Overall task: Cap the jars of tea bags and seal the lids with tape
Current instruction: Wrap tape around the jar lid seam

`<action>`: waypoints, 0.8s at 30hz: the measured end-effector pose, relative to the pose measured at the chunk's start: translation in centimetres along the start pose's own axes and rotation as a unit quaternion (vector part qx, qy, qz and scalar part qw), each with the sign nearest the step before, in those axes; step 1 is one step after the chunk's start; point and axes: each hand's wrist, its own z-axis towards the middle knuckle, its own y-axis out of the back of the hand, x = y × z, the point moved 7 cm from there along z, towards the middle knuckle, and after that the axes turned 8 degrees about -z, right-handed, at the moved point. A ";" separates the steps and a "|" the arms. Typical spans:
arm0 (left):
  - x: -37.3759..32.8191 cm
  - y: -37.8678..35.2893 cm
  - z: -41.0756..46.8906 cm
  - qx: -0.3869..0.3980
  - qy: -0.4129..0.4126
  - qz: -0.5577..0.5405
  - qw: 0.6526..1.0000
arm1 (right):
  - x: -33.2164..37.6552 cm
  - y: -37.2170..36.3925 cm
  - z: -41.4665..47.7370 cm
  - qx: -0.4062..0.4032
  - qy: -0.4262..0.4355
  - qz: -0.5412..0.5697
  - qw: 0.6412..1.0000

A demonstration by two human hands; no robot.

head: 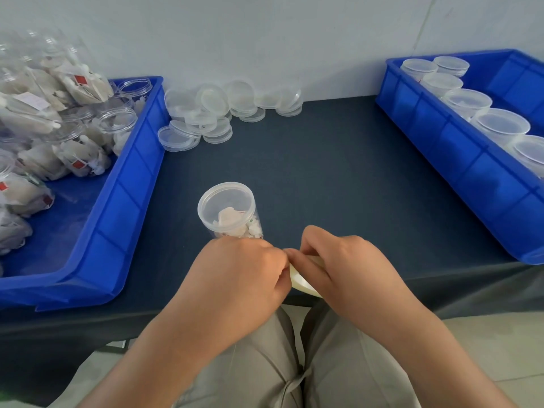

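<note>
- Both hands are meeting at the near edge of the table [338, 187]; the right hand [347, 266] is curling round a pale roll of tape [300, 282] and gripping it.
- Left hand [235, 275] is curling its fingers in and pinching at the roll's edge, probably picking for the loose end, but the end itself is hiding under the fingers.
- Jar [232, 228] is standing upright on the table just beyond the left hand's knuckles, with neither hand holding it.
- Lid [226, 203] is already sitting on the jar, and tea bags [232, 219] are showing through it.
- Step, as a judgement: capping is looking done for this jar, and no tape is showing on the lid yet.
- Handling the jar: it is looking like thin clear plastic, light, smooth, tall and narrow, so it is likely tipping or sliding when tape gets pulled round it. Safer grips are the wall just below the lid, or a palm pressing down on the lid.
- Handling the tape: thin, sticky and floppy, so it is likely folding onto itself; a short, taut strip should be going on cleaner.
- Left bin [141, 160] is holding open jars [117, 125] of tea bags, and the right bin [459, 160] is holding capped jars [500, 125].
- Loose lids [217, 110] are lying piled at the back by the wall.
</note>
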 end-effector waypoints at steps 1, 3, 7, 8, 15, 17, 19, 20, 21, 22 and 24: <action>0.1 0.0 0.0 0.001 0.003 -0.001 1.000 | 0.1 0.0 0.0 -0.001 0.004 -0.007 1.000; 0.3 0.0 -0.1 0.008 0.015 -0.003 1.000 | 0.2 0.1 0.0 0.002 0.008 -0.013 1.000; 0.4 0.3 0.0 0.002 0.021 0.000 1.000 | 0.1 0.4 0.0 0.005 0.011 -0.008 1.000; 0.3 0.3 0.0 -0.008 0.016 0.000 1.000 | 0.1 0.4 0.0 0.005 0.011 -0.007 1.000; 0.3 -0.7 -0.3 -0.035 -0.009 -0.001 0.999 | -0.6 -0.5 0.0 0.030 -0.016 -0.013 0.999; 0.7 -0.6 -0.6 -0.060 0.006 -0.034 0.998 | -1.0 -0.4 0.0 0.034 -0.022 0.039 0.998; 1.5 -0.3 -0.8 -0.077 0.044 -0.086 0.992 | -1.4 0.1 -0.1 0.027 -0.026 0.097 0.995; 2.0 -0.3 -0.8 -0.079 0.071 -0.128 0.986 | -1.6 0.2 -0.1 0.024 -0.029 0.124 0.992; 2.7 -0.3 -0.9 -0.077 0.100 -0.185 0.975 | -1.7 0.4 -0.1 0.023 -0.031 0.148 0.988; 3.2 -0.3 -0.9 -0.071 0.127 -0.250 0.957 | -1.8 0.5 -0.1 0.025 -0.032 0.169 0.985; 3.8 -0.7 -1.0 -0.042 0.154 -0.368 0.916 | -1.9 0.6 -0.1 0.032 -0.026 0.199 0.979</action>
